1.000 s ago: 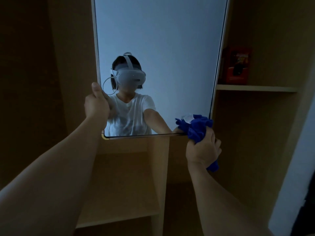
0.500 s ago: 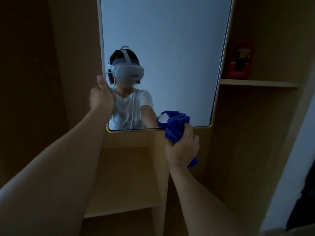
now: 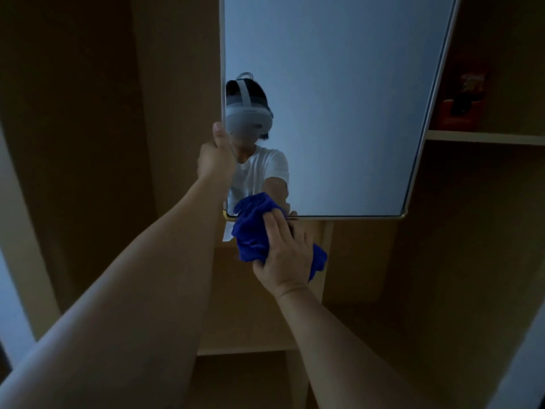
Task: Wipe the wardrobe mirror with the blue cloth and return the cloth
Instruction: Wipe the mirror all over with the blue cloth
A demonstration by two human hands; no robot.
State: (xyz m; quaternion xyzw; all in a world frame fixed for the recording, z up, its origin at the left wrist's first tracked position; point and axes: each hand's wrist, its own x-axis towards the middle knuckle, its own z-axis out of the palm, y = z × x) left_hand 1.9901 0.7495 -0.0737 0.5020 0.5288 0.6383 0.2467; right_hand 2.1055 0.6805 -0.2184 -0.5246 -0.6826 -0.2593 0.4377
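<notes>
A: Left hand [image 3: 214, 160]?
B: Its grip curls round the left edge of the mirror [image 3: 339, 98], thumb upright.
A: Right hand [image 3: 284, 256]?
B: It clutches the bunched blue cloth [image 3: 250, 228]; the cloth presses the mirror's lower left corner.

The mirror [image 3: 339, 98] fills the upper centre of the frame. The left hand [image 3: 215, 160] sits at its left edge, above and left of the cloth [image 3: 250, 231], which lies at the mirror's lower left corner, across the bottom edge. The right hand [image 3: 283, 255] is on the cloth, lower right of it. A shelf [image 3: 483, 138] juts out at the right edge, beside the mirror, with a box [image 3: 463, 101] on it.
</notes>
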